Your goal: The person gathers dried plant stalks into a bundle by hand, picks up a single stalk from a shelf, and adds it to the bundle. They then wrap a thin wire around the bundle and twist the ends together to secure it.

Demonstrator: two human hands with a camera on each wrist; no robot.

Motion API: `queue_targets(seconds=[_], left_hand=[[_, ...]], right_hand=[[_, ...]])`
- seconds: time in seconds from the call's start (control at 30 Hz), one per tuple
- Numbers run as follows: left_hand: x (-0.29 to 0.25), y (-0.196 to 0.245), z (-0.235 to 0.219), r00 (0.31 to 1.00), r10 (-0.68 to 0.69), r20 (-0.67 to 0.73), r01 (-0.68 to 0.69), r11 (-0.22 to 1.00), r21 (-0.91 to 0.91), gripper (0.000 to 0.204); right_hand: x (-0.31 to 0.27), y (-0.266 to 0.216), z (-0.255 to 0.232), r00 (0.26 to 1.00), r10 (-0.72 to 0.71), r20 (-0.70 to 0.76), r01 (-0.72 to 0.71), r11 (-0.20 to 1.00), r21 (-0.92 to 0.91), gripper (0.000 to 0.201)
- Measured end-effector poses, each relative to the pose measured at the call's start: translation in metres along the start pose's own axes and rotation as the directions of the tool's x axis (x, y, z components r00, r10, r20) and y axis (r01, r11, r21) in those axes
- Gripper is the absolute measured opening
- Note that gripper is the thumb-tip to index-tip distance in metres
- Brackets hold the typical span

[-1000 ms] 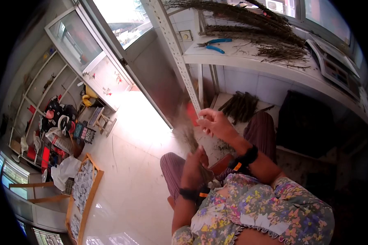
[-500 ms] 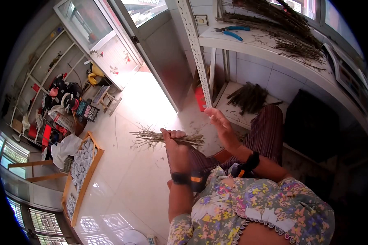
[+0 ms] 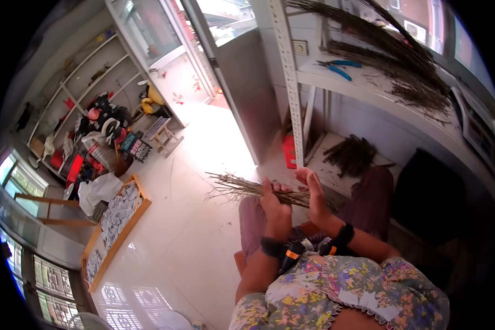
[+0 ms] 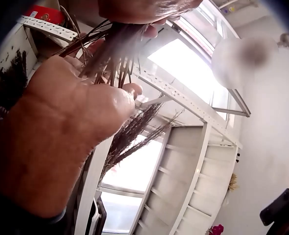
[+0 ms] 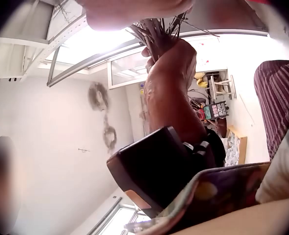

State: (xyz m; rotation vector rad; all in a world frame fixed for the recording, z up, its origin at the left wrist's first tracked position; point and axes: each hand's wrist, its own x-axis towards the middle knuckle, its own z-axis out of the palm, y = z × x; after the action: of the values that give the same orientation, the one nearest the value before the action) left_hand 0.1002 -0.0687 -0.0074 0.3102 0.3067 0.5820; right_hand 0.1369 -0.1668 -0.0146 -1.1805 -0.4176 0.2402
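Clearly the bundle of thin brown dry twigs (image 3: 247, 190) lies level above the person's lap, its loose brushy tips fanning out to the left over the pale floor. It looks light, stiff and brittle, best held at the packed stem end. The left hand (image 3: 275, 204) has its fingers curled round that end; the right hand (image 3: 315, 193) presses open, straight fingers against the cut stems.

Pliers (image 3: 337, 68) lie on the shelf (image 3: 363, 91), beside long twigs (image 3: 401, 66).
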Motion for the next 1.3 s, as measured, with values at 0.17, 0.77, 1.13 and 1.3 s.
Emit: queue_targets(seconds=[0.17, 0.77, 1.13, 1.3], left_hand=[[0.003, 0.005, -0.001, 0.999, -0.047, -0.012, 0.047, 0.997, 0.054, 0.034], [-0.049, 0.052, -0.014, 0.847, -0.52, 0.107, -0.024, 0.164, 0.986, 0.011], [-0.054, 0.042, -0.011, 0.765, -0.631, 0.127, 0.052, 0.258, 0.965, 0.014], [-0.051, 0.04, -0.011, 0.745, -0.657, 0.119, 0.054, 0.236, 0.97, 0.017]], right_hand=[[-0.006, 0.0, -0.01, 0.992, 0.105, 0.065, -0.105, 0.994, -0.002, 0.044], [0.046, -0.124, -0.044, 0.723, -0.392, 0.569, 0.653, 0.656, -0.379, 0.078], [0.038, -0.132, -0.047, 0.7, -0.252, 0.668, 0.626, 0.667, -0.405, 0.086], [0.039, -0.129, -0.05, 0.701, -0.237, 0.673, 0.638, 0.631, -0.442, 0.088]])
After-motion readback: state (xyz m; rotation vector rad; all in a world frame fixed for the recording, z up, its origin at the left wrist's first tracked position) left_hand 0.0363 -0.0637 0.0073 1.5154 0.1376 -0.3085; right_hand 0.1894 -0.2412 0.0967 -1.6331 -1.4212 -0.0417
